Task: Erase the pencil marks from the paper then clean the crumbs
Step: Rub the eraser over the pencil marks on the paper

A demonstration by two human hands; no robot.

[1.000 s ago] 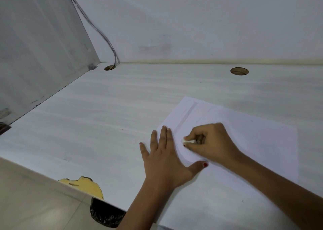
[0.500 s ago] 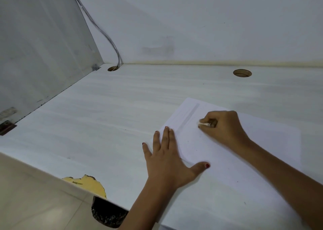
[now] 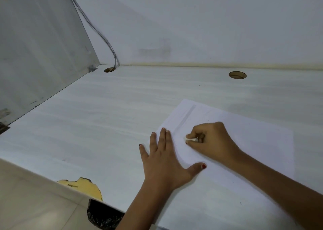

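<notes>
Across the pale, white-grained laminate table (image 3: 104, 125) lies a white rectangular sheet of paper (image 3: 253, 151), flat, its long axis running from the far left corner towards the near right. The left hand (image 3: 162, 161) presses flat on the sheet's left edge, with straight fingers and the thumb spread onto the paper. The right hand (image 3: 213, 142) is curled on the sheet just beside it, pinching a small white eraser (image 3: 191, 139). Below the table's near edge sits a dark, crinkled bag-lined bin (image 3: 103, 215); its contents cannot be told. Two round holes pierce the table by the back wall, and a grey cable (image 3: 104, 39) drops into the left hole (image 3: 109, 70). A faint grey pencil line (image 3: 186, 118) follows the paper's left edge. The eraser lies roughly crosswise, its tip on the paper near that line's lower end, pointing towards the left fingers.
</notes>
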